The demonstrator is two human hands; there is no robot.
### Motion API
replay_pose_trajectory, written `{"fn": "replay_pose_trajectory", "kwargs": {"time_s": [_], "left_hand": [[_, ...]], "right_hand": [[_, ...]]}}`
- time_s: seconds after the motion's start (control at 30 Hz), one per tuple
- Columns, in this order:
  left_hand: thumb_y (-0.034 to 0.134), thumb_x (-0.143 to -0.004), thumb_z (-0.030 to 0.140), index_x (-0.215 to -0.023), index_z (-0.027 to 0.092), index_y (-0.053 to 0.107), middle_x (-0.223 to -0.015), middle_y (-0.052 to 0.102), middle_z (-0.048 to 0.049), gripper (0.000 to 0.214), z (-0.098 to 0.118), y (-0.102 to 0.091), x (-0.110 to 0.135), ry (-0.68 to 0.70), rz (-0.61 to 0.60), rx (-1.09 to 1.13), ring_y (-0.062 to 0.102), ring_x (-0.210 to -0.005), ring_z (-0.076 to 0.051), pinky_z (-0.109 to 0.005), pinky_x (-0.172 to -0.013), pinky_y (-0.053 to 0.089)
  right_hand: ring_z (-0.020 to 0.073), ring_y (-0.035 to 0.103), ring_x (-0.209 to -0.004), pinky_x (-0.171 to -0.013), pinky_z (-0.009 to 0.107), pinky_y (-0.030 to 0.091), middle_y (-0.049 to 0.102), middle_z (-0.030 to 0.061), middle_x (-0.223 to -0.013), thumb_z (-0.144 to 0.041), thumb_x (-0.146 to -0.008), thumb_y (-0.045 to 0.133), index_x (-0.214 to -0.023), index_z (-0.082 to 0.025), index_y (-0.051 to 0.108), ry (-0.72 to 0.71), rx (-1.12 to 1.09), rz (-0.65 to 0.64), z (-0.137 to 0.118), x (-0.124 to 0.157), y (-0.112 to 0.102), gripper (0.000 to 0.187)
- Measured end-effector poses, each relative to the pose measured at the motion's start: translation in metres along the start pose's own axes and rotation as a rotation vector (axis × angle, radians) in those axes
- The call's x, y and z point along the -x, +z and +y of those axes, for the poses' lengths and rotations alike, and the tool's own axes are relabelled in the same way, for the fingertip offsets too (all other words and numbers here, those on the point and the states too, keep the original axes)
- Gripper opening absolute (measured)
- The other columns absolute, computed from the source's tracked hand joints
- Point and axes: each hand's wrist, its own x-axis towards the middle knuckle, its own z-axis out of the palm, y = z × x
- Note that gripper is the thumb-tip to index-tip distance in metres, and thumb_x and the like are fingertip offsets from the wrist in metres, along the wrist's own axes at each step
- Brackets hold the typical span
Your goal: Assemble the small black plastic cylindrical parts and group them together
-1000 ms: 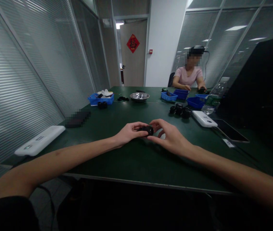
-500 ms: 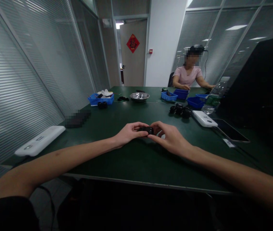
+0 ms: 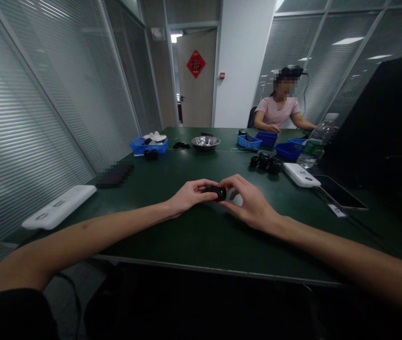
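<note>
A small glossy black round part (image 3: 219, 193) is held just above or on the dark green table (image 3: 186, 243); I cannot tell whether it touches the surface. My left hand (image 3: 194, 194) pinches its left side between thumb and fingers, which hide much of that end. Curved around the right end, my right hand (image 3: 248, 200) has its thumb below and fingertips above, gripping the rim. Beyond my right hand, a cluster of similar black round parts (image 3: 265, 163) lies on the table.
A steel bowl (image 3: 205, 143) and a filled blue basket (image 3: 149, 146) stand farther back. To the right are a white power bank (image 3: 300, 175), a phone (image 3: 340, 191) and a water bottle (image 3: 316, 144). Another white device (image 3: 59, 207) lies left. A person in pink (image 3: 277, 112) sits across.
The fingers of my right hand have shifted slightly around the black part, and more of its end shows. My left hand stays in place.
</note>
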Motion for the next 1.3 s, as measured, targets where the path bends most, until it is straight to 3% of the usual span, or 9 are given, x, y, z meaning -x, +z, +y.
{"fn": "replay_pose_trajectory", "kwargs": {"time_s": [0.1, 0.23, 0.43, 0.53, 0.7, 0.83, 0.97, 1.1, 1.3], "left_hand": [[0.084, -0.079, 0.024, -0.121, 0.015, 0.069, -0.126, 0.071, -0.0117, 0.045, 0.0, -0.001, 0.0, 0.02, 0.003, -0.004, 0.067, -0.117, -0.024, -0.042, -0.106, 0.05], [0.085, -0.079, 0.026, -0.121, 0.015, 0.069, -0.125, 0.072, -0.0109, 0.046, 0.001, 0.0, 0.0, 0.019, 0.018, -0.03, 0.067, -0.117, -0.023, -0.04, -0.107, 0.048], [0.083, -0.08, 0.026, -0.12, 0.015, 0.069, -0.124, 0.072, -0.0116, 0.043, -0.003, -0.001, -0.001, 0.009, -0.001, 0.018, 0.068, -0.115, -0.024, -0.042, -0.104, 0.05], [0.083, -0.08, 0.026, -0.121, 0.015, 0.069, -0.126, 0.071, -0.0113, 0.044, -0.001, 0.0, 0.0, 0.015, 0.01, -0.025, 0.066, -0.117, -0.024, -0.04, -0.103, 0.051], [0.079, -0.085, 0.032, -0.129, 0.016, 0.062, -0.129, 0.067, -0.0134, 0.05, 0.003, 0.0, 0.003, -0.005, -0.049, -0.019, 0.07, -0.095, -0.02, -0.034, -0.083, 0.058], [0.083, -0.081, 0.029, -0.133, 0.016, 0.052, -0.123, 0.069, -0.0123, 0.062, 0.002, 0.0, 0.003, 0.018, -0.051, 0.016, 0.071, -0.091, -0.018, -0.035, -0.087, 0.057], [0.079, -0.085, 0.04, -0.123, 0.012, 0.056, -0.11, 0.072, -0.0116, 0.052, 0.001, 0.001, 0.002, 0.023, -0.027, -0.025, 0.07, -0.083, -0.018, -0.035, -0.08, 0.056], [0.072, -0.089, 0.049, -0.112, 0.011, 0.066, -0.105, 0.071, -0.0099, 0.044, 0.002, 0.001, 0.002, 0.029, 0.033, -0.168, 0.067, -0.086, -0.018, -0.031, -0.076, 0.053], [0.077, -0.085, 0.033, -0.129, 0.018, 0.059, -0.121, 0.066, -0.0097, 0.05, 0.003, 0.003, 0.005, 0.136, 0.06, -0.126, 0.065, -0.106, -0.021, -0.032, -0.089, 0.054]], "right_hand": [[0.0235, 0.063, -0.102, -0.081, 0.04, 0.06, 0.06, 0.0095, -0.122, -0.024, -0.091, 0.072, -0.121, -0.023, 0.057, -0.036, -0.01, 0.021, -0.002, 0.0, 0.0, 0.034], [0.025, 0.065, -0.099, -0.075, 0.04, 0.06, 0.064, 0.0092, -0.113, -0.037, -0.093, 0.071, -0.122, -0.022, 0.057, 0.042, -0.024, 0.025, -0.001, 0.0, 0.0, 0.035], [0.0239, 0.063, -0.104, -0.083, 0.041, 0.059, 0.058, 0.0099, -0.124, -0.02, -0.093, 0.067, -0.124, -0.024, 0.056, -0.074, 0.019, 0.005, -0.004, 0.0, 0.002, 0.033], [0.0248, 0.063, -0.103, -0.078, 0.04, 0.059, 0.061, 0.0099, -0.12, -0.031, -0.093, 0.071, -0.123, -0.023, 0.056, 0.001, 0.008, 0.02, -0.005, -0.001, 0.001, 0.034], [0.0214, 0.066, -0.088, -0.075, 0.04, 0.06, 0.065, 0.009, -0.112, -0.033, -0.095, 0.068, -0.119, -0.021, 0.06, 0.074, 0.019, -0.014, -0.004, -0.001, -0.002, 0.028], [0.0229, 0.067, -0.096, -0.078, 0.04, 0.062, 0.065, 0.0096, -0.118, -0.029, -0.093, 0.07, -0.121, -0.022, 0.059, 0.098, -0.06, 0.017, 0.001, -0.003, -0.003, 0.031], [0.0233, 0.068, -0.099, -0.079, 0.041, 0.063, 0.066, 0.0089, -0.118, -0.031, -0.09, 0.072, -0.119, -0.023, 0.058, 0.118, -0.172, 0.025, 0.008, -0.002, -0.001, 0.033], [0.0233, 0.068, -0.098, -0.079, 0.042, 0.063, 0.065, 0.0084, -0.118, -0.031, -0.087, 0.075, -0.117, -0.023, 0.058, 0.096, -0.204, 0.017, 0.01, 0.001, 0.001, 0.036], [0.0226, 0.069, -0.094, -0.077, 0.041, 0.062, 0.066, 0.0078, -0.115, -0.032, -0.086, 0.074, -0.115, -0.023, 0.057, 0.152, -0.231, 0.073, 0.01, -0.001, 0.0, 0.034]]}}
